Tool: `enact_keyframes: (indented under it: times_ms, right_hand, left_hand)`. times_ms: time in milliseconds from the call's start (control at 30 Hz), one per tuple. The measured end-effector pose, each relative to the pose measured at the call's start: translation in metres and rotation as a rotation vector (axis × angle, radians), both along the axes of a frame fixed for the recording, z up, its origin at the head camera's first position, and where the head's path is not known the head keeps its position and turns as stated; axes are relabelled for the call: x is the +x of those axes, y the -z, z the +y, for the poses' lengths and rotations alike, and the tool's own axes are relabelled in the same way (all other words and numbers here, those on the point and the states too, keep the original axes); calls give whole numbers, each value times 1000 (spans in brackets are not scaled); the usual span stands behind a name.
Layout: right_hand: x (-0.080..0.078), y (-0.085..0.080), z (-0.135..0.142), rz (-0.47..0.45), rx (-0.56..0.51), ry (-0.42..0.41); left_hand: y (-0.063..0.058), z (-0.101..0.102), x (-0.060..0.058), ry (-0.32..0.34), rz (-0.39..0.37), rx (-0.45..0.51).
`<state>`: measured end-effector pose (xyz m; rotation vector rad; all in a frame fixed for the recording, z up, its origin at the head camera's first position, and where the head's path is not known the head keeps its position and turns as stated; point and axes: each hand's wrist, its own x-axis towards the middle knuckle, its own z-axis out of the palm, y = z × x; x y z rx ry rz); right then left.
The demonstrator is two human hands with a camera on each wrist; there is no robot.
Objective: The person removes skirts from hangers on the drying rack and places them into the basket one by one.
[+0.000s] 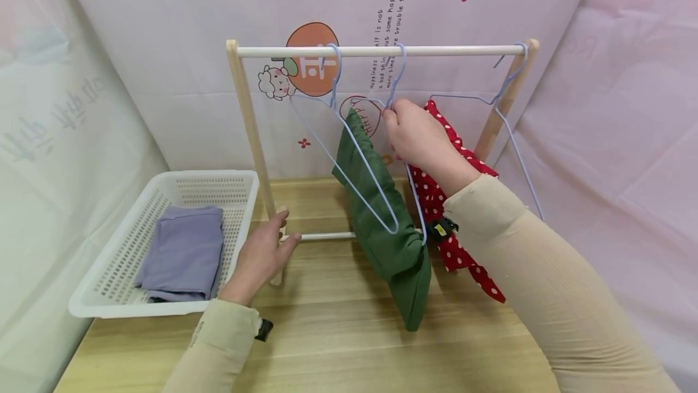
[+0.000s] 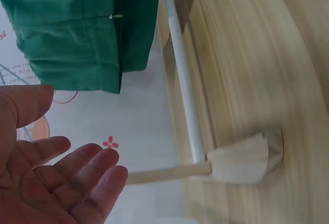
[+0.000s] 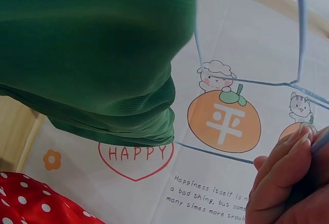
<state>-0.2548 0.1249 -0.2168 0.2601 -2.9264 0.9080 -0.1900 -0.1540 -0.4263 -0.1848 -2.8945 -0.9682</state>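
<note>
My right hand [image 1: 417, 135] pinches a blue wire hanger [image 1: 405, 61] just below its hook, and the hook is over the rack's top rail [image 1: 272, 52]. A green garment [image 1: 382, 217] hangs on this hanger, its lower end slanting toward me; in the right wrist view its folds [image 3: 103, 54] fill the upper left. My left hand [image 1: 260, 257] is held out beside the rack's left post, between basket and garment. In the left wrist view its fingers [image 2: 82, 178] are loosely spread and hold nothing.
A bare blue hanger [image 1: 339, 69] hangs to the left, partly in front of the green garment. At right, a red polka-dot garment [image 1: 436, 193] hangs on another hanger [image 1: 509, 81]. A white basket [image 1: 84, 296] at left holds a folded purple cloth [image 1: 185, 247]. Wooden table [image 1: 322, 332] lies below.
</note>
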Motion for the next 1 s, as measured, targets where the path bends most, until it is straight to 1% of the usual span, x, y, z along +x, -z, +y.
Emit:
enact_keyframes:
  times_ms: [267, 500, 667, 867, 1000]
  right_hand:
    - [1, 0, 0, 3, -1, 0]
    - [1, 1, 0, 12, 5, 2]
    - [1, 2, 0, 10, -3, 2]
    - [0, 1, -1, 11, -1, 0]
    - [0, 1, -2, 23, 10, -5]
  left_hand:
    - [6, 18, -7, -1, -42, 80]
    - [14, 34, -15, 14, -47, 163]
    - [20, 44, -18, 13, -80, 239]
    - [23, 56, -20, 8, -115, 326]
    - [26, 65, -23, 19, -132, 408]
